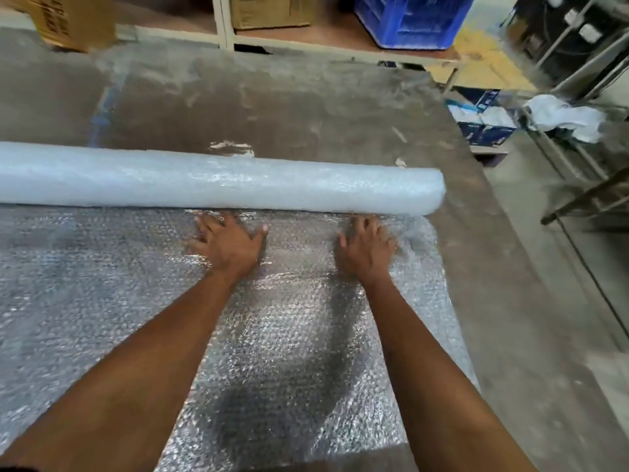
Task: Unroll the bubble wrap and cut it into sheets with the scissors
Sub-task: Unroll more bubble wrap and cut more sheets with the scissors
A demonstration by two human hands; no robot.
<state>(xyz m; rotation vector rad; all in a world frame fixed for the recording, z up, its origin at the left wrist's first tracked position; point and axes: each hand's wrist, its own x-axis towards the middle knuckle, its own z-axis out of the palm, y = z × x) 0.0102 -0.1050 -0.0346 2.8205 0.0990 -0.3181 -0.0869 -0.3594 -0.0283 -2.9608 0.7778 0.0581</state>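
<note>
Bubble wrap roll [218,180] meets left hand [228,245] and right hand [367,248], fingers straight.

The bubble wrap roll [218,180] lies across the table [272,107], barring the way forward. Beyond the roll the tabletop is bare up to a cardboard box [73,20] at its far left.

I am seeing both forearms showing bare, no sleeves reaching them; the left hand [228,245] and right hand [367,248] are wearing no gloves.
</note>
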